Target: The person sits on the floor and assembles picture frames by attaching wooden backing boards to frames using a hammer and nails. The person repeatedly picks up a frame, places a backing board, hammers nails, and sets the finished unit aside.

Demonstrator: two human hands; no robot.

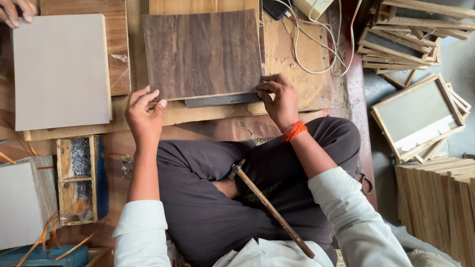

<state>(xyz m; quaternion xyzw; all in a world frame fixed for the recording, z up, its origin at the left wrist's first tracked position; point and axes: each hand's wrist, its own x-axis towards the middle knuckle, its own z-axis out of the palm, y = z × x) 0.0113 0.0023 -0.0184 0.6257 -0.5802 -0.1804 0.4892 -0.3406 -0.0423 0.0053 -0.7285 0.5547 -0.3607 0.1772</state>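
Dark wood-grain panel (202, 53) lies flat on the plywood work board (292, 54), just beyond the seated person's knees; the left hand (143, 114) pinches its near-left corner, fingers curled onto the edge; the right hand (279, 99) grips the near-right corner, thumb on top; a hammer (269, 207) rests across the lap; a grey panel (62, 71) lies to the left, above a nail box (79, 178); stacked wooden frames (418, 116) sit at right.
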